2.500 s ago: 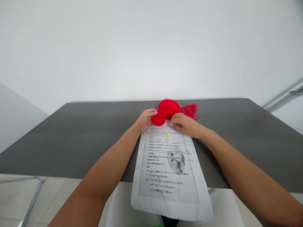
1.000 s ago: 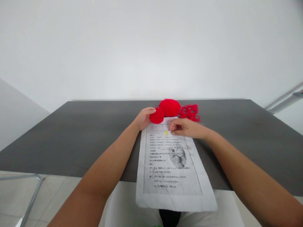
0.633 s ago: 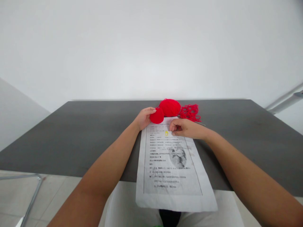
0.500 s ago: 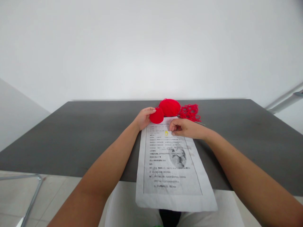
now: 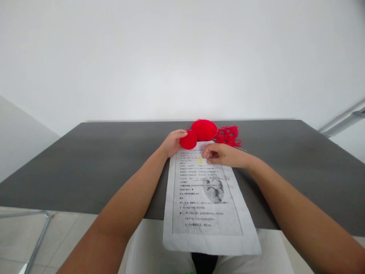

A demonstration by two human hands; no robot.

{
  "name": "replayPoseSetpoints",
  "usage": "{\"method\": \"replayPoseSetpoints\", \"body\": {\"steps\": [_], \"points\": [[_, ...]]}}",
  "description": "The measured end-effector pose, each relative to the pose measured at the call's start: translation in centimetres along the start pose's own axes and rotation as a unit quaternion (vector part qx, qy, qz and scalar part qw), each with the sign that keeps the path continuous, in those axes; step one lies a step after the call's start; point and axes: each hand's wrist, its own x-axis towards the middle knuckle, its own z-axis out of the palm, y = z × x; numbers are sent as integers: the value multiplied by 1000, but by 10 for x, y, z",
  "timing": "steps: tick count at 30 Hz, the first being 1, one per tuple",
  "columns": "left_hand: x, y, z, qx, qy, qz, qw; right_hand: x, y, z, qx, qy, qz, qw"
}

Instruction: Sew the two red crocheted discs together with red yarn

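Note:
My left hand [image 5: 173, 142] is closed on a small round red piece [image 5: 188, 140], pinched at its left edge. Just behind that piece lies a red yarn ball [image 5: 204, 129]. A printed paper sheet [image 5: 211, 224] runs from near the yarn over the table's front edge. Over its upper part, my right hand [image 5: 212, 153] has its fingers curled together; what they hold, if anything, is too small to make out. Beside those fingertips, a small yellow item [image 5: 200, 161] shows against the paper.
Loose red netted yarn [image 5: 228, 136] lies right of the ball, with a thin metal rod [image 5: 241, 148] by it. Everything rests on a dark grey table [image 5: 114, 152] against a white wall. Metal tubing [image 5: 42, 236] stands at the lower left.

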Motion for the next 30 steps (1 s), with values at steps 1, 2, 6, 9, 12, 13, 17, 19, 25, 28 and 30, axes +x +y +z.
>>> {"method": "replayPoseSetpoints", "body": {"steps": [1,2,6,9,12,13,17,19,25,28,30], "points": [[0,0,0,0,1,0,1000,0,0,0,-3,-1,-1,1000],[0,0,0,0,1,0,1000,0,1,0,-4,-2,-1,1000],[-1,1,1,0,4,0,1000,0,2,0,-10,-4,-5,1000],[-1,1,1,1,4,-1,1000,0,2,-1,-17,-6,-6,1000],[-1,1,1,1,4,-1,1000,-1,2,-2,-25,-11,-3,1000],[-1,1,1,1,4,-1,1000,-1,1,-2,-27,-14,-2,1000],[-1,1,2,1,2,0,1000,-2,-1,-4,-30,-26,-1,999],[-1,1,2,1,3,0,1000,-2,-2,-4,-32,-28,1,999],[-2,1,2,4,3,-3,1000,-3,-2,-5,-39,-32,-17,999],[-2,1,2,2,5,-2,1000,-3,-1,-6,-35,-37,-46,998],[-2,1,2,1,4,-1,1000,-2,-1,-6,-30,-50,-65,996]]}}
